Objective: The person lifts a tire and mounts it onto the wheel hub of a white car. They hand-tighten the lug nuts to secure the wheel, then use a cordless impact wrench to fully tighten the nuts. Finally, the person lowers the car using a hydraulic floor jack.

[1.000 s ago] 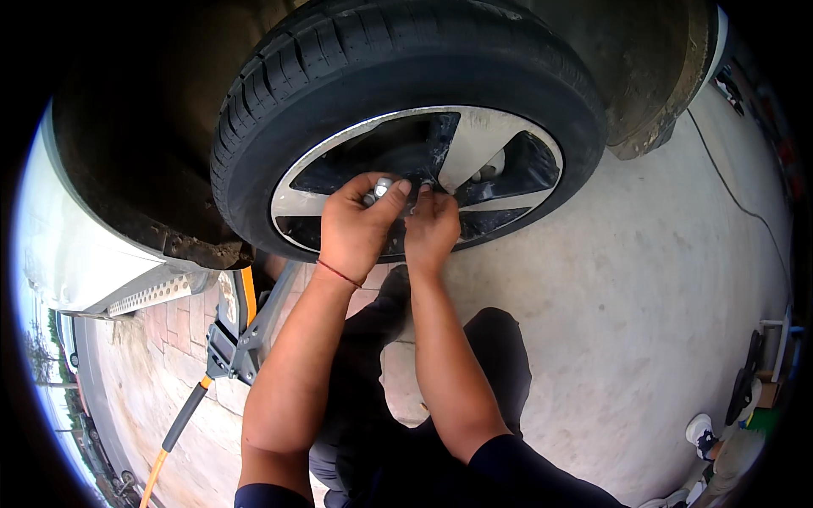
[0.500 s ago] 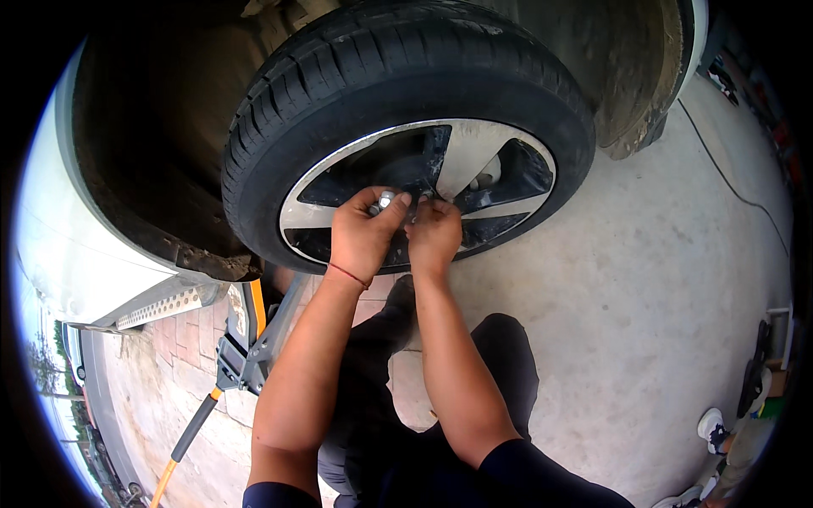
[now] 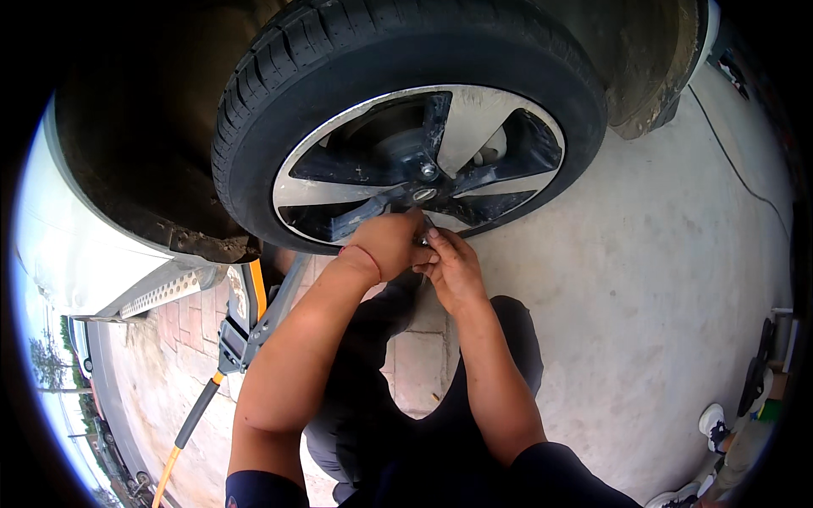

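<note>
A car wheel (image 3: 474, 123) with a black tyre and silver-and-black spokes stands in front of me. One shiny lug nut (image 3: 428, 170) sits at the hub, just above the round centre cap (image 3: 424, 195). Below the cap, my left hand (image 3: 389, 244) is closed, its back toward me and its fingers largely hidden. Beside it, my right hand (image 3: 455, 269) is pinched, thumb and fingertips meeting the left hand's fingers. Between the two hands shows the glint of metal lug nuts (image 3: 425, 240); how many each holds, I cannot tell.
A grey and orange floor jack (image 3: 241, 334) stands at the left, its long handle (image 3: 196, 415) slanting down. The wheel arch (image 3: 144, 195) surrounds the tyre. A dark cable (image 3: 737, 169) crosses the concrete floor at right, and another person's shoe (image 3: 713, 426) is at lower right.
Both hands have drawn back from the hub toward me, uncovering a lug nut and the centre cap. My left hand has turned over, hiding the nuts seen in it before.
</note>
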The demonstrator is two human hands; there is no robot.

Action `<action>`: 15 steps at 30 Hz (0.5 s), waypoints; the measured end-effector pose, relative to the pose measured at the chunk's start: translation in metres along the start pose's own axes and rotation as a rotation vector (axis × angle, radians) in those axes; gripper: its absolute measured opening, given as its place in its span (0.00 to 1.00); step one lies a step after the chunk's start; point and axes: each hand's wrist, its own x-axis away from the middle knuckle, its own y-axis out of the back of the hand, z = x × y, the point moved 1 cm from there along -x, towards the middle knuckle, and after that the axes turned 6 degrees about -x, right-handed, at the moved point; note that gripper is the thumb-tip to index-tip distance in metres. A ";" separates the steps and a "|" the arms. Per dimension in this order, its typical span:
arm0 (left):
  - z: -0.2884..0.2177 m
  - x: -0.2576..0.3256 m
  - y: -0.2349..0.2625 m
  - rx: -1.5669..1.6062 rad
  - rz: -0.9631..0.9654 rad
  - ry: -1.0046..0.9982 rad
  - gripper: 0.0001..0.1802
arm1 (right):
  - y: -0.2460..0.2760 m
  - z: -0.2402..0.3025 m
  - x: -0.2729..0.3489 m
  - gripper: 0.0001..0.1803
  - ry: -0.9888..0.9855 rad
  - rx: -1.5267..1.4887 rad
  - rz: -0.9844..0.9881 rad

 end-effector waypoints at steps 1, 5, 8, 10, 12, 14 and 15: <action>0.002 0.001 -0.001 -0.003 0.007 -0.005 0.23 | 0.011 -0.008 -0.007 0.21 0.003 -0.007 -0.006; 0.014 0.007 0.006 0.059 -0.048 -0.017 0.20 | 0.046 -0.034 -0.040 0.21 -0.050 -0.341 -0.321; 0.011 0.007 0.014 0.105 -0.057 0.127 0.19 | 0.059 -0.034 -0.071 0.21 0.098 -0.256 -0.411; 0.014 0.009 0.007 0.134 -0.083 0.061 0.18 | 0.050 -0.030 -0.083 0.20 0.220 -0.187 -0.356; 0.014 0.009 0.004 0.176 -0.109 -0.031 0.18 | 0.035 -0.022 -0.080 0.15 0.385 -0.081 -0.253; 0.010 0.012 0.004 0.168 -0.055 -0.024 0.18 | 0.033 -0.020 -0.081 0.15 0.315 0.076 -0.281; 0.004 0.013 0.007 0.159 -0.001 -0.020 0.18 | 0.032 -0.018 -0.083 0.14 0.249 0.234 -0.310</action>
